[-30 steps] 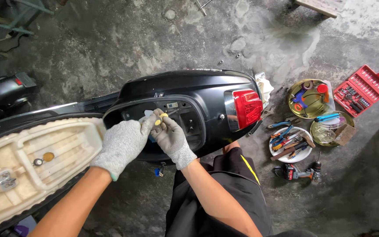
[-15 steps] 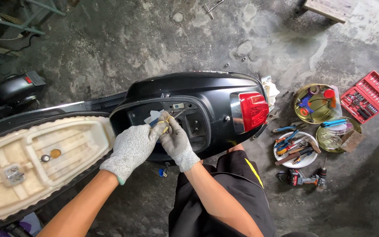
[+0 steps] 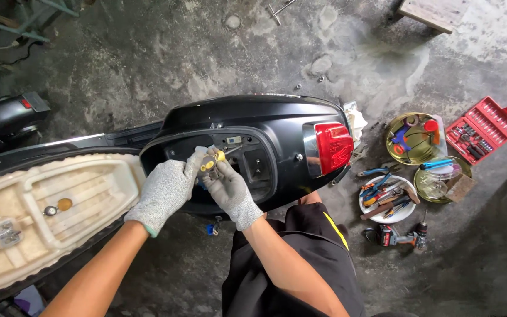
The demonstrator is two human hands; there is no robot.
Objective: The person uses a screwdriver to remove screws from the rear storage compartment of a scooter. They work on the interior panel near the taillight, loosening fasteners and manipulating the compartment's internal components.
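Since the earlier frames, both gloved hands are found almost where they were over the open rear of the scooter, only the small yellow-handled tool being turned a little between them.

At the far left, the cream plastic underside of the raised scooter seat (image 3: 48, 205) is seen tipped open, well apart from the work. Next, the left hand (image 3: 165, 191) in its grey knit glove is held half closed, its fingertips pinching a small pale part at the tool's tip — what that part is cannot be told. Just beside it, touching, the right hand (image 3: 230, 191) is closed around the short yellow-handled screwdriver (image 3: 213, 159), which sits above the glossy black plastic tail body of the scooter (image 3: 253, 117).

The screwdriver is judged light and stiff; it is best gripped at the handle, the knit glove giving grip on smooth plastic. The tail panel is judged rigid but easily scratched.

Further right, a red tail lamp (image 3: 333, 147) is fixed, and round metal trays of hand tools (image 3: 412, 138) and a red socket case (image 3: 482, 129) lie on the concrete floor (image 3: 148, 58).
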